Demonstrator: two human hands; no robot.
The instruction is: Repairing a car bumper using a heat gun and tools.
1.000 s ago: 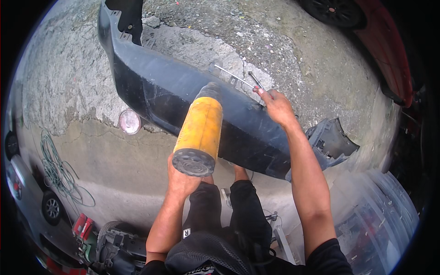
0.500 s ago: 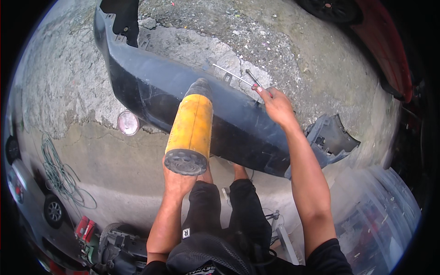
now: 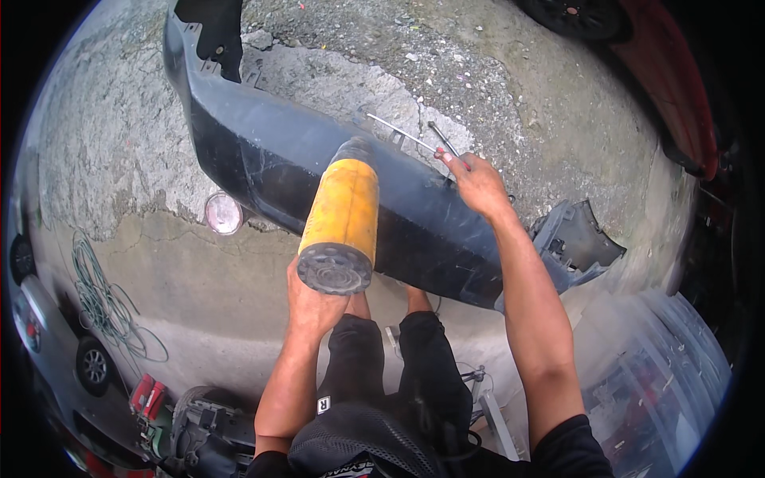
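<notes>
My left hand (image 3: 317, 301) is closed round the grip of a yellow heat gun (image 3: 343, 203), whose body hides most of the fingers. The gun's dark nozzle points away from me over a black car bumper (image 3: 434, 231) with a scuffed, dusty surface. At the bumper's far edge my right hand (image 3: 481, 185) is closed on a screwdriver (image 3: 402, 133) with a long thin shaft and a reddish handle. That shaft reaches left along the edge. A second, darker metal rod (image 3: 442, 138) sticks out beside the same hand; whether I grip it cannot be made out.
Coiled green hose (image 3: 103, 291) and a round tin lid or can (image 3: 223, 213) lie on the concrete to the left. Clear plastic sheeting (image 3: 657, 382) is at lower right. Parked cars stand at both sides, a red one (image 3: 665, 80) at upper right.
The heat gun has moved slightly right and away from me, with my left hand. The screwdriver and right hand have shifted a little to the left.
</notes>
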